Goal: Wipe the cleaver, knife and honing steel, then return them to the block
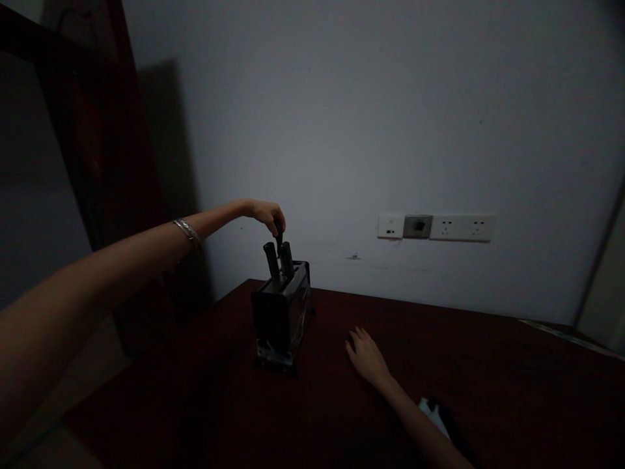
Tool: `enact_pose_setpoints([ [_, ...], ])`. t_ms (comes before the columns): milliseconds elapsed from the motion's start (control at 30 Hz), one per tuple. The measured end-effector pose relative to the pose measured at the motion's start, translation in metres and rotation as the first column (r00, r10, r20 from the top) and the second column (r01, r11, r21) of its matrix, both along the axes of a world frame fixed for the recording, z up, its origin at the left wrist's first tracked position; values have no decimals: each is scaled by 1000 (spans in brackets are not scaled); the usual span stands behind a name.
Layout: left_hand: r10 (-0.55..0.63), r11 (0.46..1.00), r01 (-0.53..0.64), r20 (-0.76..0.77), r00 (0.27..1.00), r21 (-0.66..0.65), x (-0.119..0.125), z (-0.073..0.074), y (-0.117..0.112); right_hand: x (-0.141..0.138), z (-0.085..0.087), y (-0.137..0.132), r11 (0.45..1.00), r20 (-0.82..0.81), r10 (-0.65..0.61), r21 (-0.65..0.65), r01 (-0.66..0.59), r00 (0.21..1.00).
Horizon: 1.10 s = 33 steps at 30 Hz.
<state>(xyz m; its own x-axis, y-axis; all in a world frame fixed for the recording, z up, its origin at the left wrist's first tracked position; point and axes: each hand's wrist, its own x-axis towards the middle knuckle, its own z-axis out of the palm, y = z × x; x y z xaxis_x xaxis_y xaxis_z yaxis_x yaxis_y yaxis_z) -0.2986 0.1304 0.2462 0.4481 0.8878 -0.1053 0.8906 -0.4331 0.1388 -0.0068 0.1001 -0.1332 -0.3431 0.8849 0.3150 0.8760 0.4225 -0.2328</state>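
Note:
A black knife block stands on the dark red-brown table, near its far left corner. Three black knife handles stick up from its top. My left hand, with a silver bracelet on the wrist, reaches over the block and pinches the tallest knife handle from above. My right hand lies flat on the table to the right of the block, fingers stretched out and empty.
A grey wall runs behind the table, with a row of white sockets above the tabletop. A dark wooden door or frame stands at the left. The room is dim.

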Motion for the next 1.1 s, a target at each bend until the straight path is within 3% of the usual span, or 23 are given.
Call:
enact_pose_setpoints([
  [333,-10,999,11,-28,1000,36,7,23,-8,0,-2,-1,1000,-35,2,-1,-2,999],
  [1100,32,996,-22,-130,991,85,15,49,-18,0,-8,5,1000,-26,-5,26,6,1000],
])
